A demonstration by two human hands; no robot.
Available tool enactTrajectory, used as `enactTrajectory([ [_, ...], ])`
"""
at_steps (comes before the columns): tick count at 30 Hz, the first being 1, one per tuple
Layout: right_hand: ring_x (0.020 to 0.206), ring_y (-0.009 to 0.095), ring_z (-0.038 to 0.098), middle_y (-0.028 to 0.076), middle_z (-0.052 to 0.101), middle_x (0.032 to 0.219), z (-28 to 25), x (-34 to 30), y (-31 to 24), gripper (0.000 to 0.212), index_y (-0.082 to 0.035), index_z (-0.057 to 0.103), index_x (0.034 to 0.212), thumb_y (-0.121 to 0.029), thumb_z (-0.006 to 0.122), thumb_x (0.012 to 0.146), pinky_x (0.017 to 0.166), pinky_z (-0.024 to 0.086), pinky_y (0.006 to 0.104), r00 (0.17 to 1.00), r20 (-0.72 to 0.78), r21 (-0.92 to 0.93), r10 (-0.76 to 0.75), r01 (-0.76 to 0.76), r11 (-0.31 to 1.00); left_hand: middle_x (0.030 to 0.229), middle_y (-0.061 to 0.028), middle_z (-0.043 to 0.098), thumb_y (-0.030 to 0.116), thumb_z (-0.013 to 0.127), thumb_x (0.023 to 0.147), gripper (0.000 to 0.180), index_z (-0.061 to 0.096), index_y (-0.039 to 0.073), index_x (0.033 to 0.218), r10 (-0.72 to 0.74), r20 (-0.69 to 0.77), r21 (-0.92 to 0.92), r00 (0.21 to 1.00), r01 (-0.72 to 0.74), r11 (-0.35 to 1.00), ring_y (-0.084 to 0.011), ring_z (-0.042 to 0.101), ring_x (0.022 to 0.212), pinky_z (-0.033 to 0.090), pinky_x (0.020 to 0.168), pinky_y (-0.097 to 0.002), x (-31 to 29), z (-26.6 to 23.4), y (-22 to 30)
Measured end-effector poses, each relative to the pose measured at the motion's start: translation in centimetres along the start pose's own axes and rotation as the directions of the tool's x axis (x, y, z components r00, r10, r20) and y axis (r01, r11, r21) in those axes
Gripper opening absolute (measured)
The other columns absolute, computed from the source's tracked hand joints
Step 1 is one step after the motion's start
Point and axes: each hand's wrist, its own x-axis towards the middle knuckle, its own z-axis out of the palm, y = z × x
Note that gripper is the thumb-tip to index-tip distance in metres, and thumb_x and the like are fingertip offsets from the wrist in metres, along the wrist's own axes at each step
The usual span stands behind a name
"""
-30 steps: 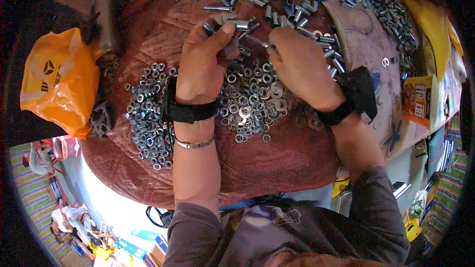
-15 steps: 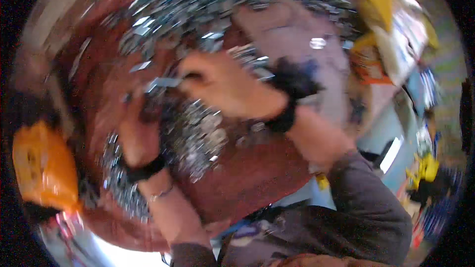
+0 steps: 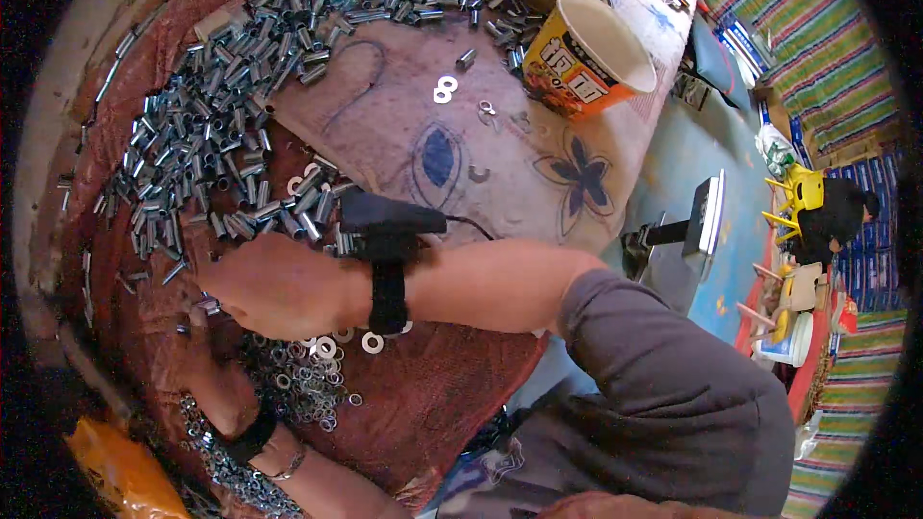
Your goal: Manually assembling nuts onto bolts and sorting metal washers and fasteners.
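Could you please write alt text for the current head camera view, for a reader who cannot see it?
A person's left hand and right hand are close together over a dark red cloth; what they grip, if anything, is unclear. Short metal tubes spread across the upper left, with loose washers below the right hand. A printed tub is upper right.

The sleeves are dark grey, the wrist straps black, the left-hand bracelet thin and silvery.

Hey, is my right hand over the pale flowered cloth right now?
No, your right hand is over the dark red cover, left of the pale flowered cloth in the picture.
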Motion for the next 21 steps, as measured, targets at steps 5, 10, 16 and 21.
enactTrajectory([
  [5, 0.07, 0.04, 0.057, 0.019, 0.058, 0.071, 1.2, 0.2, 0.6, 0.017, 0.001, 0.053, 0.087, -0.011, 0.057, 0.074, 0.061, 0.045, 0.0444, 0.986, -0.149, 0.128, -0.08, 0.1, 0.987, 0.11, -0.0075, 0.058, 0.022, 0.055, 0.089, 0.032, 0.051, 0.006, 0.117, -0.187, 0.215, -0.139, 0.959, 0.219, 0.966, -0.0172, 0.056, 0.097, 0.045, 0.085, -0.0348, 1.3, -4.3, -0.9],
  [10, 0.075, 0.037, 0.058, 0.018, 0.057, 0.075, -0.6, 0.5, -0.4, 0.018, 0.0, 0.052, 0.088, -0.012, 0.059, 0.077, 0.06, 0.045, 0.0392, 0.996, 0.02, 0.325, 0.085, -0.087, 0.942, 0.093, -0.0034, 0.061, 0.022, 0.056, 0.089, 0.021, 0.055, 0.009, 0.106, -0.221, 0.16, -0.174, 0.962, 0.248, 0.953, -0.0137, 0.058, 0.08, 0.047, 0.069, -0.0304, 0.6, -1.6, 0.1],
  [16, 0.074, 0.033, 0.058, 0.017, 0.056, 0.08, 1.1, 0.5, -0.7, 0.017, -0.003, 0.053, 0.09, -0.01, 0.062, 0.078, 0.062, 0.045, 0.0356, 0.996, -0.053, 0.113, -0.07, 0.076, 0.991, 0.083, 0.0003, 0.06, 0.02, 0.056, 0.089, 0.014, 0.055, 0.009, 0.097, -0.311, 0.176, -0.278, 0.934, 0.351, 0.894, -0.0089, 0.055, 0.068, 0.042, 0.055, -0.023, -0.7, 0.3, 2.0],
  [21, 0.065, 0.011, 0.055, 0.005, 0.057, 0.075, 0.9, 0.8, 0.5, 0.017, -0.002, 0.056, 0.088, -0.014, 0.064, 0.08, 0.058, 0.044, 0.0252, 0.985, -0.092, 0.183, -0.148, 0.163, 0.969, 0.079, -0.0011, 0.059, 0.02, 0.053, 0.09, 0.013, 0.055, 0.008, 0.094, -0.284, 0.245, -0.246, 0.927, 0.343, 0.907, -0.0109, 0.056, 0.068, 0.042, 0.055, -0.024, -0.4, 0.2, 1.9],
])
